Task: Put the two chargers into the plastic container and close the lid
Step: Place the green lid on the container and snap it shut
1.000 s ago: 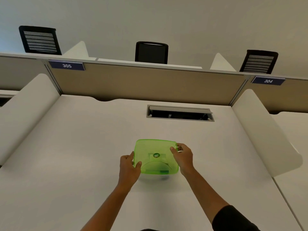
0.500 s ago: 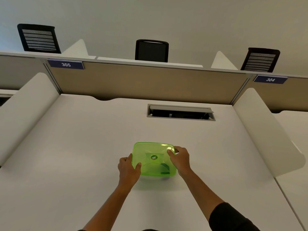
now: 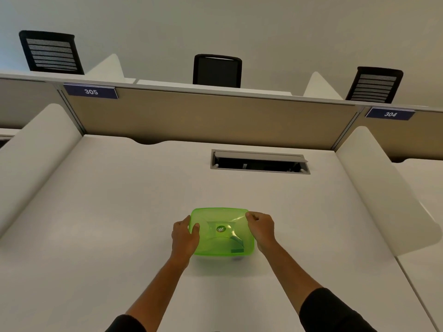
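Observation:
A translucent green plastic container (image 3: pixel 221 232) with its green lid on top sits on the white desk (image 3: pixel 107 212) in front of me. My left hand (image 3: pixel 184 238) grips its left edge, thumb on the lid. My right hand (image 3: pixel 262 227) holds the right edge near the far corner. A round sticker marks the lid's middle. Faint shapes show through the green plastic; the chargers cannot be made out clearly.
An open cable slot (image 3: pixel 260 161) is set into the desk behind the container. White curved dividers stand at the left (image 3: pixel 36 149) and right (image 3: pixel 388 192). A beige partition (image 3: pixel 211 118) with labels 305 and 304 closes the back; black chairs beyond.
Both hands stay on the container. The right hand has slid slightly outward along the right edge, and the lid looks flatter on the box than a second ago.

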Tool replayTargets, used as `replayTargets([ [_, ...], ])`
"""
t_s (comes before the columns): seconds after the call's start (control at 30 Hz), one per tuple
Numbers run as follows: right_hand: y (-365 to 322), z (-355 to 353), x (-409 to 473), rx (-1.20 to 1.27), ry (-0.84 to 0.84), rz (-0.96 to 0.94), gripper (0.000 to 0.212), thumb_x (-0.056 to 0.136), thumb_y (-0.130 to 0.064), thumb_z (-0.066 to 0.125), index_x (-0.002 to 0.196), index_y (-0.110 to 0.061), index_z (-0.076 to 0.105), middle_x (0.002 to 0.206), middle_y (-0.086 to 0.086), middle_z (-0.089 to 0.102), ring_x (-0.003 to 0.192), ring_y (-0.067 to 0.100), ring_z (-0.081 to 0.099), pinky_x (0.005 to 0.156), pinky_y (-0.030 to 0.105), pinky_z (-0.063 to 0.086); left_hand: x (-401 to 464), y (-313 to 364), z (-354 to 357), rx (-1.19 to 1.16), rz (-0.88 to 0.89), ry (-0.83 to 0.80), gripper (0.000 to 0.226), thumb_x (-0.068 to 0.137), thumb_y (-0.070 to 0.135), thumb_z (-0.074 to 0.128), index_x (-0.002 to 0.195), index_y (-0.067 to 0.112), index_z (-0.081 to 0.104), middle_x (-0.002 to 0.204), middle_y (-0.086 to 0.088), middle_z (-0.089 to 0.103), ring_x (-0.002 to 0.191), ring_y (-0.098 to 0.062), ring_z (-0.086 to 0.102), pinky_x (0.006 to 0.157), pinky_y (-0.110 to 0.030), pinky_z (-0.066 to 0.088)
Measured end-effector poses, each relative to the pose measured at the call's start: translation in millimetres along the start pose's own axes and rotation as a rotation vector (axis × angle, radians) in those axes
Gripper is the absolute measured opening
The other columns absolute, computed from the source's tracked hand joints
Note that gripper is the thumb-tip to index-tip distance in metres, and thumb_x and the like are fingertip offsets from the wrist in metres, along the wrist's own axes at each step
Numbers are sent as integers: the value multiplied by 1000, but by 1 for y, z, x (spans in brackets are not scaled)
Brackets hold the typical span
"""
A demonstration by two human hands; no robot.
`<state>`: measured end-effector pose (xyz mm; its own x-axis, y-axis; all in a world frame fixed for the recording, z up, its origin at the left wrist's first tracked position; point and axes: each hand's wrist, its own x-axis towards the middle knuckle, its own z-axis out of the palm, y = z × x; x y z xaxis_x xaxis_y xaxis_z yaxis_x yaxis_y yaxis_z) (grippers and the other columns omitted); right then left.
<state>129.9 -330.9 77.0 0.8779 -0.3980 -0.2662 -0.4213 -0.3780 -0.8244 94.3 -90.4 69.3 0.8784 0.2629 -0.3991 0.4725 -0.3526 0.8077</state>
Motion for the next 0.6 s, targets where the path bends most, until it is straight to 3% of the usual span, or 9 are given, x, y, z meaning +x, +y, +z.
replayTargets([
  [0.07,2,-1,2,62,-11,49,46,94,-28,62,58,-12,37,61,1,30,63,19,27,64,34,26,32,-23,8,-66,-7,7,78,80,65,46,144,24,64,130,-12,67,122,-34,67,106,-55,56],
  [0.17,9,4,6,149,-38,135,45,92,-36,64,72,4,59,67,2,39,67,17,34,64,31,31,57,-36,16,-153,-31,8,80,77,72,44,138,28,69,126,-9,71,116,-32,69,103,-55,58],
  [0.27,10,6,9,215,-48,167,48,92,-36,68,57,-7,53,63,0,35,65,17,32,60,30,29,28,10,2,-201,-18,22,49,97,48,60,132,16,74,116,-7,76,108,-30,70,101,-49,59],
  [0.33,8,4,10,223,-39,176,51,94,-32,70,49,-17,50,57,-4,36,60,18,32,57,30,31,18,27,-3,-243,-24,44,29,103,28,65,120,9,79,95,-4,76,94,-27,67,95,-47,57],
  [0.4,9,4,14,238,-38,215,33,92,-30,74,60,-22,72,62,-6,58,62,17,50,63,32,47,20,30,-5,-258,-55,61,16,101,24,69,101,16,83,82,-2,72,85,-25,63,90,-47,58],
  [0.47,9,4,16,263,-27,251,18,89,-30,78,72,-24,79,77,0,74,74,20,64,72,37,55,26,25,-5,-282,-78,62,18,97,24,74,81,28,80,79,-4,73,83,-26,64,87,-46,58],
  [0.5,9,5,17,273,-28,268,17,88,-30,79,71,-25,78,81,3,76,76,22,65,72,37,54,29,24,-5,-287,-92,67,18,96,24,75,79,28,80,79,-4,73,84,-27,65,87,-45,58],
  [0.6,10,7,20,297,-18,283,8,85,-29,82,80,-22,81,93,10,80,85,25,70,75,36,54,37,22,-4,-311,-119,82,14,94,19,78,100,8,85,81,2,75,94,-32,73,96,-48,61],
])
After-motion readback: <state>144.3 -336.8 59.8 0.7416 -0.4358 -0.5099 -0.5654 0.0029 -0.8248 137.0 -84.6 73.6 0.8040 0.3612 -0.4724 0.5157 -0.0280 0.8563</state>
